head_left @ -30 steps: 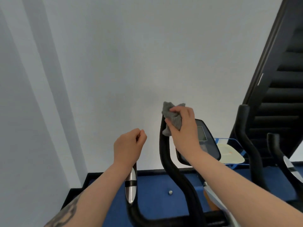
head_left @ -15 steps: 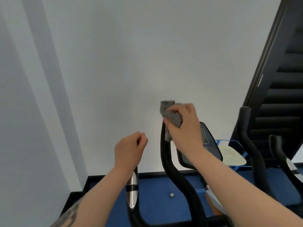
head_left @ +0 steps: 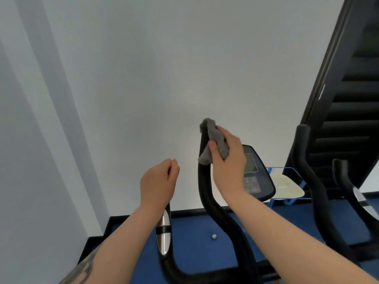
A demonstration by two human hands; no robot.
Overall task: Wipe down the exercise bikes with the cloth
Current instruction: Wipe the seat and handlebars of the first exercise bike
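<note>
A: Where is the cloth (head_left: pixel 215 143)?
B: The right hand (head_left: pixel 226 160) grasps it, wrapped round the top of the bike's black handlebar (head_left: pixel 207 193), at about 1 o'clock from the left hand (head_left: pixel 159 180).
A: And that left hand?
B: Its fingers are curled; it sits over the top of the shorter grip with the silver band (head_left: pixel 163 232). Whether it actually grasps the grip cannot be told.
A: What lies beyond the right hand?
B: The console (head_left: pixel 256 177), at 3 o'clock of it, partly hidden by the wrist. Further right stand a second bike's handlebars (head_left: pixel 307 171) before a dark staircase (head_left: pixel 352 99).
A: Underfoot?
B: Blue floor (head_left: pixel 194 228), white wall (head_left: pixel 164 68) behind.
</note>
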